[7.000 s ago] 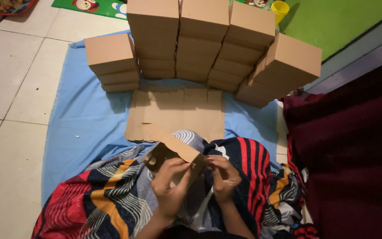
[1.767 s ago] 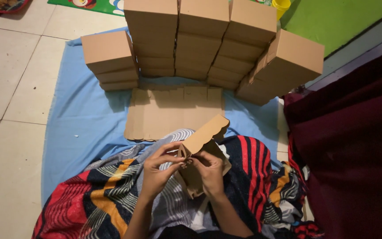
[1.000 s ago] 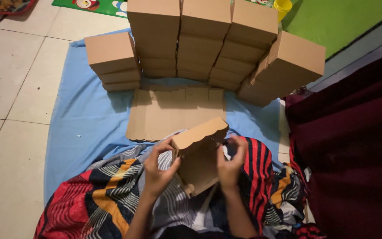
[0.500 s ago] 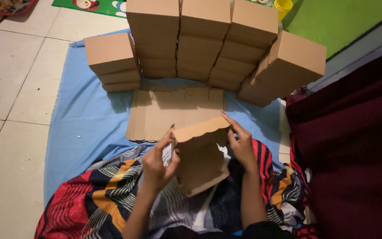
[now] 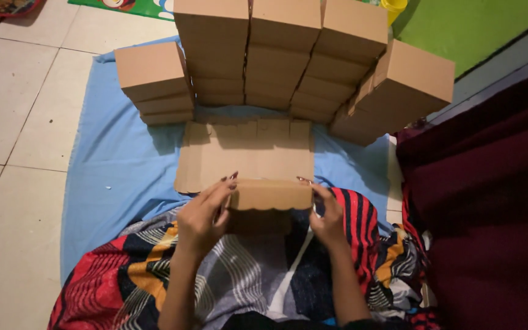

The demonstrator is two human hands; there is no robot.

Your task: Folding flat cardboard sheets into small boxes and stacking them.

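A small brown cardboard box [image 5: 269, 197] with a scalloped flap edge sits over my lap, held from both sides. My left hand [image 5: 206, 215] grips its left end with fingers curled over the top. On the right end, my right hand [image 5: 328, 215] presses with fingers along the side. Just beyond the box a stack of flat unfolded cardboard blanks [image 5: 245, 153] lies on the blue cloth [image 5: 114, 165]. My lap is covered by a colourful patterned fabric [image 5: 135, 281].
Several stacks of folded brown boxes [image 5: 282, 55] stand in a row at the far edge of the cloth, one pile [image 5: 407, 85] leaning at the right. A dark red cushion or sofa [image 5: 490, 201] fills the right side. White floor tiles [image 5: 13, 122] lie left.
The box has been turned and closed: its flap, raised half a second ago, is now folded down. Both hands moved to the box's ends.
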